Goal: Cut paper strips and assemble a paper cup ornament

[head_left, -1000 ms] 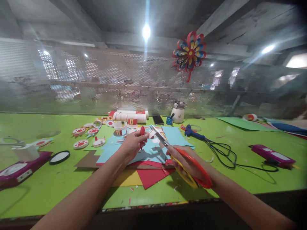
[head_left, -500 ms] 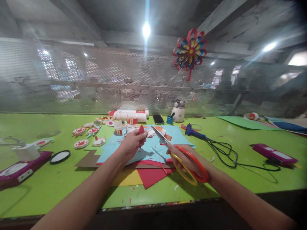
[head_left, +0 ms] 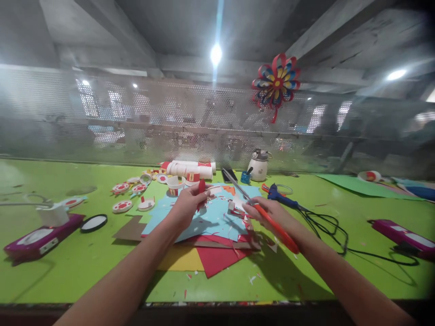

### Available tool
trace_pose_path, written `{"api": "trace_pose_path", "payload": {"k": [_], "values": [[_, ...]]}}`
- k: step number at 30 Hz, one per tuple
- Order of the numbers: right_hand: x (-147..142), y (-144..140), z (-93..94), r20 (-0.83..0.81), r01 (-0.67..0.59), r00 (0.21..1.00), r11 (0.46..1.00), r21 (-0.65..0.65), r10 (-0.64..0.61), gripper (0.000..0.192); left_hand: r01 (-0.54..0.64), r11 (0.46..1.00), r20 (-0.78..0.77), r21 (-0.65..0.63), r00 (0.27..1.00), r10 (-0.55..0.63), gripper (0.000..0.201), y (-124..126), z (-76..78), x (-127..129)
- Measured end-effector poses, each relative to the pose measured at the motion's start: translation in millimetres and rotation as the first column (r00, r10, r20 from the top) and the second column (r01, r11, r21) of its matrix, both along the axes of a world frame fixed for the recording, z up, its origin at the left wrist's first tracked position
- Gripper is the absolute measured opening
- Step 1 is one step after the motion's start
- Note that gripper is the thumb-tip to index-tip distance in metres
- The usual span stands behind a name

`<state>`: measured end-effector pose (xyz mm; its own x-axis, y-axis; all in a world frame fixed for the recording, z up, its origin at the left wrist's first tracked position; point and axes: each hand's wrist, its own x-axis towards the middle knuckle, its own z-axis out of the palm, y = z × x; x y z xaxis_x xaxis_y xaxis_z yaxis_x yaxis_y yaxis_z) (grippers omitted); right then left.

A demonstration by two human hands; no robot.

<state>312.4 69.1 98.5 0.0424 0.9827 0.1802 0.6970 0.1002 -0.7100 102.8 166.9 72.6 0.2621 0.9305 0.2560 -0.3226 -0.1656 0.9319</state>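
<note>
Pinching sm. red paper bit (head_left: 201, 188) in left hand (head_left: 186, 207); right hand (head_left: 272, 213) grip closed w/ orange-handled scissors (head_left: 261, 209).

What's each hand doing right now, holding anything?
Left hand: closed, fingers pinching a small red paper piece.
Right hand: closed on the red-handled scissors, blades pointing away over the blue paper.

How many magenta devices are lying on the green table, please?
2: one magenta device at the far left edge beside the black-rimmed disc, the other at the far right, by the black cable.
</note>
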Motion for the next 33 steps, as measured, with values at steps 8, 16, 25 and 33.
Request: {"api": "trace_pose_path", "payload": {"k": [8, 16, 25, 33], "values": [[16.6, 6.7, -41.4, 0.206, 0.043, 0.977, 0.999, 0.029, -0.048, 0.041, -0.021, 0.999, -0.016, 0.041, 1.000, 0.022, 0.034, -5.2, 2.7, 0.8], [3.1, -3.7, -56.3, 0.341, -0.047, 0.940, 0.994, 0.095, 0.012, 0.042, -0.040, 0.998, -0.049, 0.050, 0.998, 0.042, 0.019, -4.8, -0.1, 3.3], [11.7, -7.8, -34.2, -0.071, -0.144, 0.988, 0.987, -0.069, 0.139, 0.037, -0.030, 0.992, 0.213, -0.126, 0.975, 0.056, 0.021, -1.8, 9.3, -2.7], [-16.2, -17.8, -17.6, -0.245, -0.315, 0.919, 0.949, 0.014, 0.309, 0.040, -0.004, 0.984, 0.277, -0.177, 0.959, 0.054, 0.018, -9.4, 15.7, 0.8]]}}
